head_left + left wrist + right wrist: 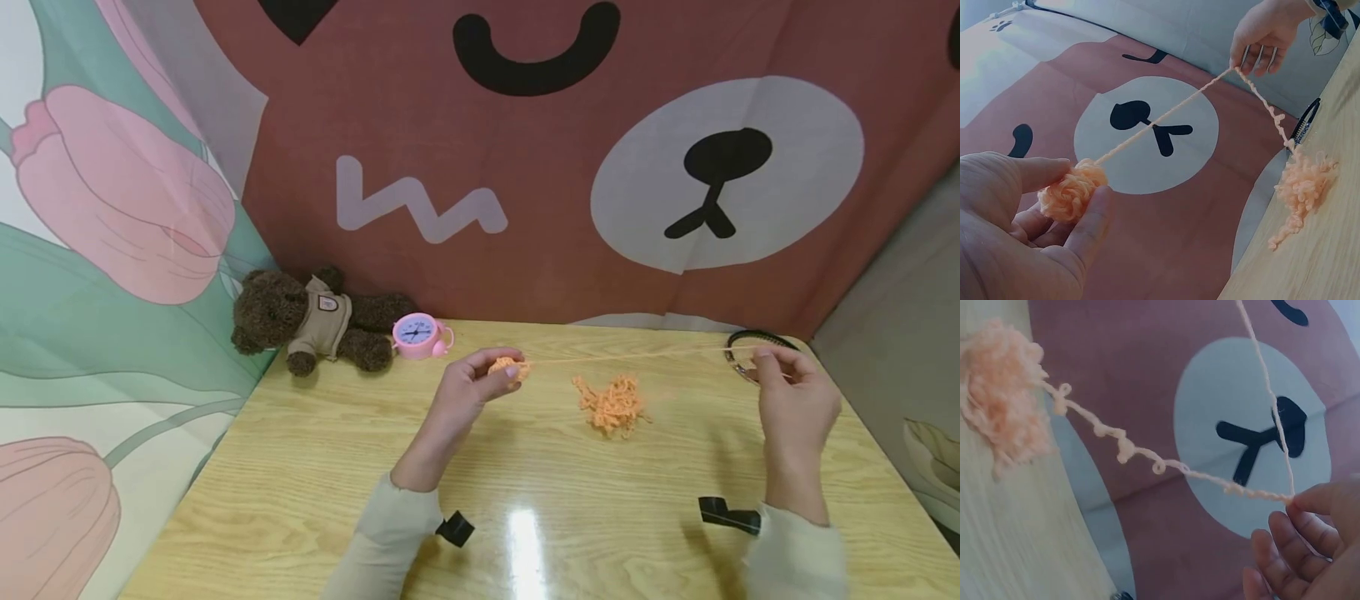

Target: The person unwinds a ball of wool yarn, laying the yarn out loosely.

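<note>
A: What is closest?

B: Two pale cloth sleeves point(382, 533), each with a black strap end point(455, 529) jutting out at the cuff, above a glossy yellow wood-grain table point(262, 508).

A: And the hands?

B: The left hand point(467, 387) has thumb and fingers curled round a small round ball of orange yarn point(1072, 197), held up off the table. The right hand point(801, 404), well apart from it, pinches a thin orange yarn strand point(1160, 119) at the fingertips.

A: Is the strand slack?

B: Between the hands it runs straight. Past the right fingertips it turns crinkled and looped, down to a loose, tangled heap of orange yarn point(613, 407) on the table.

A: Farther back?

B: A dark round band point(729, 354) near the back right corner; a round pink alarm clock point(417, 333) by the back edge; just beside that, a dark brown plush bear in a tan shirt point(322, 321), lying down.

A: Behind everything?

B: A reddish-brown cloth hanging point(540, 250) printed with an animal face, and at left a cloth with pink tulips point(127, 192).
</note>
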`<state>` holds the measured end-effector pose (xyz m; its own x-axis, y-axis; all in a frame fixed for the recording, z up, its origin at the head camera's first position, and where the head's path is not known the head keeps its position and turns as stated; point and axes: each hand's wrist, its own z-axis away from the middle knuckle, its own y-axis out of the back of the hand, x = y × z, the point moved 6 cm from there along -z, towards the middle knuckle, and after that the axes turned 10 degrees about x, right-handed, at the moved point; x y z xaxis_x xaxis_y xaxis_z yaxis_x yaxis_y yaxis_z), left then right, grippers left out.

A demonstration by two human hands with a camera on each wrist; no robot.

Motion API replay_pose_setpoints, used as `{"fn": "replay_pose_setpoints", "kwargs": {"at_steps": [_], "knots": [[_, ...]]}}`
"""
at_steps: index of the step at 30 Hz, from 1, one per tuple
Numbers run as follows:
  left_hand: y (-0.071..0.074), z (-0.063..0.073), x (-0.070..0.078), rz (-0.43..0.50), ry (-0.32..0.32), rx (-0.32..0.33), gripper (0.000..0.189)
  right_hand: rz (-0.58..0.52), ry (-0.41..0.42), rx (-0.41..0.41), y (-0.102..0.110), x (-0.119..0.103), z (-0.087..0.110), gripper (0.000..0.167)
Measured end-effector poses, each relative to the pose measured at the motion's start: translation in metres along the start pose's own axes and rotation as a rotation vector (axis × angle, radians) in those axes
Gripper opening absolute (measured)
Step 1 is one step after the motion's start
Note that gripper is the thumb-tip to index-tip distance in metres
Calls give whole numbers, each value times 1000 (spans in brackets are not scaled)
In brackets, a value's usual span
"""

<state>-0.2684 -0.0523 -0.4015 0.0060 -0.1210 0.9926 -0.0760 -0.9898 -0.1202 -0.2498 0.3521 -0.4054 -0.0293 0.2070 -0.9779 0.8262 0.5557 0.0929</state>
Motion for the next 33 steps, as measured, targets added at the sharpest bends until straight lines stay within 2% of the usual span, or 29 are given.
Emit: {"fn": "replay_pose_setpoints", "kwargs": {"at_steps": [4,9,12,15,17,19,22,25,28,31,33], "knots": [[0,-1,1,5,-1,-3,34,-78,-41,72,16,4,-10,8],[0,-2,1,22,-22,-5,35,-223,-136,137,31,10,-19,9],[0,-2,0,23,-16,-4,34,-143,-135,110,30,11,-19,8],[0,-2,-1,18,-12,-10,34,91,-47,-8,17,7,-16,8],[-1,-2,-1,15,-14,-13,34,275,69,-148,2,4,-9,16],[-2,-1,-2,13,-15,-16,33,390,199,-306,-15,1,4,27],[-3,0,-2,6,-16,-20,32,458,390,-555,-40,-6,30,37],[-5,0,-4,2,-11,-31,33,471,504,-717,-60,-12,56,34],[-8,1,-6,-8,1,-48,32,479,534,-782,-74,-15,74,29],[-10,2,-7,-18,5,-67,31,454,567,-776,-81,-20,91,24],[-12,2,-7,-27,4,-75,30,398,589,-779,-86,-26,103,23]]}}
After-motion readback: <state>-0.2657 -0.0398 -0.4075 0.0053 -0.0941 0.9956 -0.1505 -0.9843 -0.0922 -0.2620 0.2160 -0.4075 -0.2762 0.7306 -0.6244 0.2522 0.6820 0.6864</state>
